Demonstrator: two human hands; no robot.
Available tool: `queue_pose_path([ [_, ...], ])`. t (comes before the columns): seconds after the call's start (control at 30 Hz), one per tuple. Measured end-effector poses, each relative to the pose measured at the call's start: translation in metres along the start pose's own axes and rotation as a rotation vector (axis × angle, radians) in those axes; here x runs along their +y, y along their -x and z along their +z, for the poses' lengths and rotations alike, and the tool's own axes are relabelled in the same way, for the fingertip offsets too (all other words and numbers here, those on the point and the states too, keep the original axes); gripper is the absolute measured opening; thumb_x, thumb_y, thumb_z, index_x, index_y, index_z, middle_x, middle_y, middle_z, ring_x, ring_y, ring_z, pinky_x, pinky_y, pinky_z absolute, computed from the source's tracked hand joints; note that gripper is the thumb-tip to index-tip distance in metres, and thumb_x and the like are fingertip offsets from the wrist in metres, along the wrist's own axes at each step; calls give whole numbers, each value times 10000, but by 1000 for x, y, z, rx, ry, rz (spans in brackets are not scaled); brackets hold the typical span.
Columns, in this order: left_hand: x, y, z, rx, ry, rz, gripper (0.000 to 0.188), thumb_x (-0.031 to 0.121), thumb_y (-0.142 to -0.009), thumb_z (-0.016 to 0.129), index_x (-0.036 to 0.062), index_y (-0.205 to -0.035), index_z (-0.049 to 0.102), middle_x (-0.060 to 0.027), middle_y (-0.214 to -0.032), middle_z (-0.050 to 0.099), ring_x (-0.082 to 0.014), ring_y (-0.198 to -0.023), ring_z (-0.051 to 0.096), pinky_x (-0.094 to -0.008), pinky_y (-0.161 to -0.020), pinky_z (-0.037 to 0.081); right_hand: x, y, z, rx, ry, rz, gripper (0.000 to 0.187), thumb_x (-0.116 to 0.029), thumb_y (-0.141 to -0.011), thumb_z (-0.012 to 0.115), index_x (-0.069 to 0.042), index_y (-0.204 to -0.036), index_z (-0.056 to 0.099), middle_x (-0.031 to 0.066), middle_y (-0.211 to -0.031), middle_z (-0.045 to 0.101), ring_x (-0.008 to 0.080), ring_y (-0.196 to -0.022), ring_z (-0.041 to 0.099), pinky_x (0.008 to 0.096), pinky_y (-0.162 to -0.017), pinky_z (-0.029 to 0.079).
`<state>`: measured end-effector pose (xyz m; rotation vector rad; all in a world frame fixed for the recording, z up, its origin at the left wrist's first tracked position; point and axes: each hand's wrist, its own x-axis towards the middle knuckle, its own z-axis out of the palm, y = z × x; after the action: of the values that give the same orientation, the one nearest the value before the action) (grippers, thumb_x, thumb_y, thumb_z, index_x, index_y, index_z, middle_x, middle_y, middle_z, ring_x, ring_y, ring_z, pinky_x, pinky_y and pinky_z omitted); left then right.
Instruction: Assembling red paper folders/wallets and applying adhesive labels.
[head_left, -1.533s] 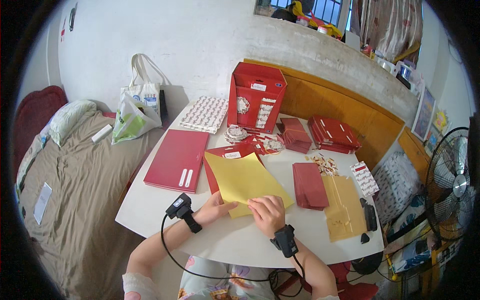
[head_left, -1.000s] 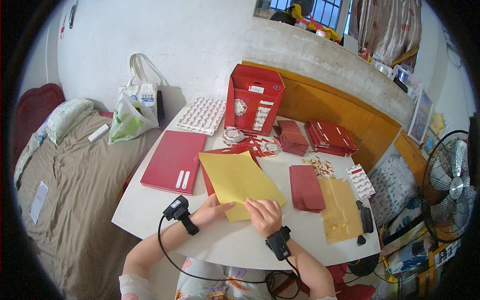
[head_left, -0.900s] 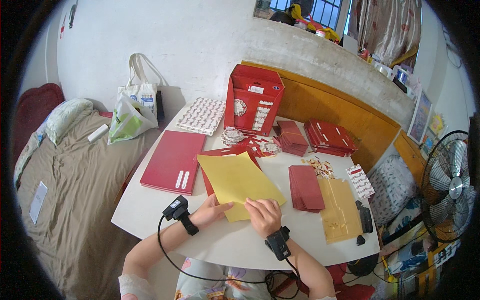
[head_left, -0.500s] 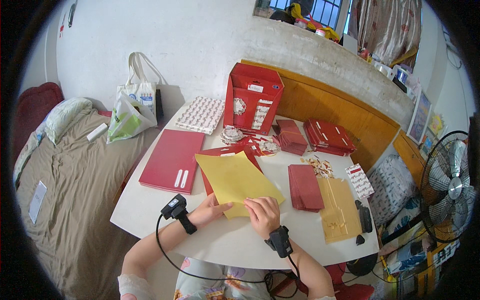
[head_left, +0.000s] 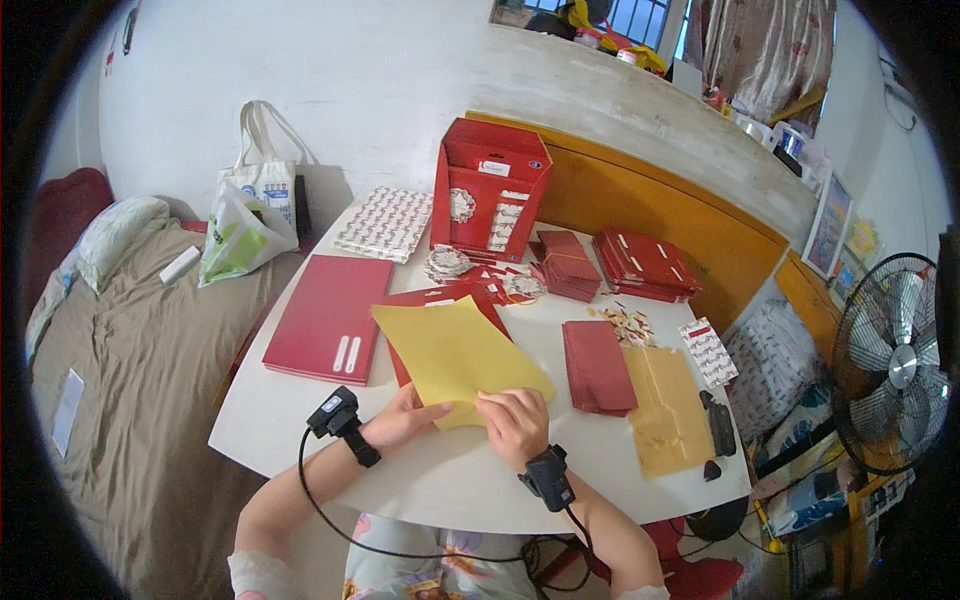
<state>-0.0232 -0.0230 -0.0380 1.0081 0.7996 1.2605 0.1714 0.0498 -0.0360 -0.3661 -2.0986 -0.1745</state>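
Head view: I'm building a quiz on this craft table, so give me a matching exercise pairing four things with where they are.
Things:
1. yellow sheet
2. upright red box
3. electric fan
4. white tote bag

Places:
A. beyond the table's right end
B. against the wall, left of the table
C. under both hands, near the table's front edge
D. at the table's far side

Pairs: 1-C, 2-D, 3-A, 4-B

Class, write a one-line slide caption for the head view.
Both hands, left hand and right hand, hold a yellow sheet on a white table.
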Motion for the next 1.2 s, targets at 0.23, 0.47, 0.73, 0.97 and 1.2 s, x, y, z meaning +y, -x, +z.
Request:
queue_pose_path([
  [0.23, 1, 2, 0, 4, 41, -16, 381, 87, -947, 541, 55, -1311, 435, -52, -1296, 539, -147, -1167, 522, -325, -940, 450, -1, -1, 0, 18, 30, -51, 182, -30, -715, 649, -65, -893, 667, 10, -944, 659, 176, -836, 606, 334, -747, 456],
  [0.47, 1, 1, 0, 30, 51, -29, 420, 75, -944, 539, 42, -1337, 393, -78, -1333, 503, -170, -1212, 498, -351, -1009, 417, -1, -1, -2, -7, 18, -49, 161, -33, -729, 642, -65, -887, 652, 17, -970, 657, 189, -861, 605, 345, -757, 461],
  [0.73, 4, 2, 3, 34, 65, -21, 418, 81, -945, 542, 44, -1334, 394, -71, -1316, 512, -163, -1203, 502, -347, -1003, 423, -1, -1, 0, 4, -47, 3, 220, 0, -711, 695, -73, -905, 622, 36, -997, 655, 229, -873, 608, 370, -770, 460],
  [0.97, 5, 0, 2, 37, 84, -20, 413, 83, -953, 524, 49, -1339, 384, -75, -1315, 508, -168, -1189, 516, -351, -996, 438, -1, -3, 1, -13, -73, 16, 202, -32, -739, 694, -90, -909, 603, 41, -1068, 621, 241, -940, 589, 386, -805, 456],
  [1.2, 3, -2, 1, 99, 68, -37, 407, 82, -961, 495, 58, -1344, 358, -84, -1304, 504, -182, -1178, 527, -349, -975, 462, -2, 4, 1, -51, -121, -42, 210, -40, -738, 699, -96, -892, 568, 48, -1109, 597, 244, -987, 572, 399, -837, 447],
])
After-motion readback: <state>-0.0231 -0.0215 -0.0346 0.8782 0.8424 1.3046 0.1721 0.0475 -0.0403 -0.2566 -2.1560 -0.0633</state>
